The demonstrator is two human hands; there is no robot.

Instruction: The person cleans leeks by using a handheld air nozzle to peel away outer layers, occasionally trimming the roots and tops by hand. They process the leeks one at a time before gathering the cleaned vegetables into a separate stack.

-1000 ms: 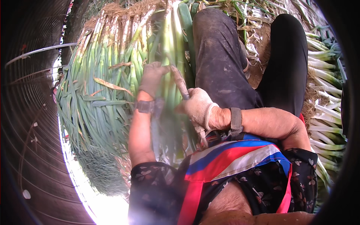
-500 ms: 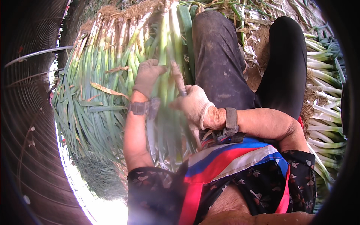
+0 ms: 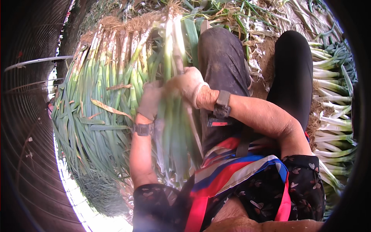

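Gloved and partly smeared by motion, my left hand is closed at the left side of a few leeks that stand out in front of me, roots away from me. My right hand, also gloved, crosses over these leeks with its fingers closed. Through its grip runs a long, thin, pale brown stick-like thing, whose kind I cannot make out. Both hands are close together, almost touching. To the left, a thick row of leeks lies with brown roots at the far end and green leaves toward me.
On the right lies another row of cleaned leeks with white stems. Leaf scraps litter the ground at the far side. My bent knees rise right of my hands. A ribbed dark tunnel wall curves along the left.
My right hand has moved up and left across the leeks, toward my left hand. My left hand has shifted slightly down. The whole view has tilted a little.
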